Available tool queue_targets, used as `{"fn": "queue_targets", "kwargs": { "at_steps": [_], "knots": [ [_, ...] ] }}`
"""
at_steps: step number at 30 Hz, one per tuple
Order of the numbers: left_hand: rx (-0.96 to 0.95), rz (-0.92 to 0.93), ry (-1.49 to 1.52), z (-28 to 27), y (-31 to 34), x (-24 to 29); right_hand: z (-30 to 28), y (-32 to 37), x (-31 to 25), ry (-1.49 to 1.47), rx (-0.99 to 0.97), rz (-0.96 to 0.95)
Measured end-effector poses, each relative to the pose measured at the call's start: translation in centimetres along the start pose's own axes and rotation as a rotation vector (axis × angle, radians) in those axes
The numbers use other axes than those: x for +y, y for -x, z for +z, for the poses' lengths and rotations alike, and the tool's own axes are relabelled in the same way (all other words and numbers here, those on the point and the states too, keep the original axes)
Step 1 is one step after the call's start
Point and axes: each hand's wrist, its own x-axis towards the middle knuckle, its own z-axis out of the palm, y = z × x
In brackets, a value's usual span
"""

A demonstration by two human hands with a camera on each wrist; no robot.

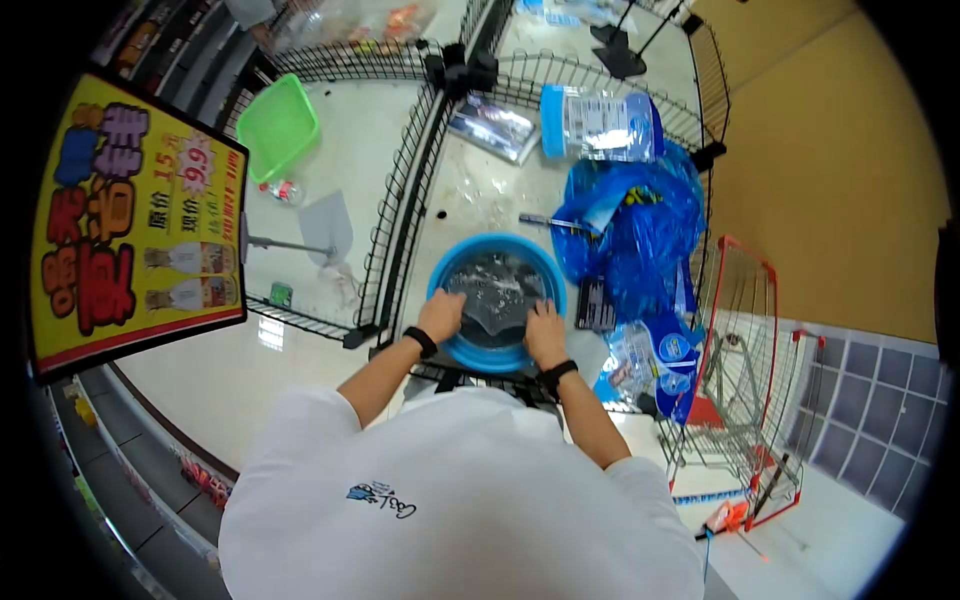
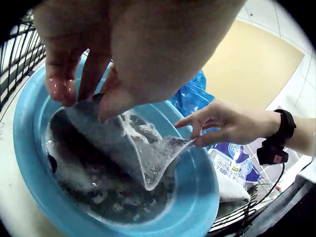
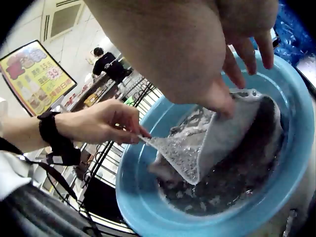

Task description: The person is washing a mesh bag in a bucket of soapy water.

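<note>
A grey cloth (image 1: 492, 318), wet and flecked with suds, sags between both hands over a round blue basin (image 1: 487, 360). Dark, foamy water (image 2: 98, 197) fills the basin's lower part. My left hand (image 1: 441, 316) pinches one upper edge of the cloth near the left rim. On the other side, my right hand (image 1: 545, 335) pinches the opposite edge between thumb and fingers. The stretched cloth (image 3: 190, 158) dips in a fold in the middle, its lower part close to the water. Both wrists wear black bands.
Right of the basin lie a blue plastic bag (image 1: 640, 230) and a blue-and-white package (image 1: 655, 365); a clear jar (image 1: 605, 123) lies behind. Black wire fencing (image 1: 395, 210) borders the surface. A yellow sign (image 1: 140, 220), green basket (image 1: 278, 125) and shopping cart (image 1: 740, 370) stand around.
</note>
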Motion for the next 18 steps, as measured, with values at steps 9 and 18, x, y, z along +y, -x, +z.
{"fn": "queue_targets", "kwargs": {
  "at_steps": [9, 18],
  "knots": [
    [0.048, 0.322, -0.244, 3.4, -5.9, -1.5, 2.1, -7.3, -1.0, 0.040, -0.450, -0.027],
    [-0.437, -0.016, -0.161, 8.4, -6.6, -1.7, 4.8, -7.3, 0.3, 0.031, -0.680, -0.048]
  ]
}}
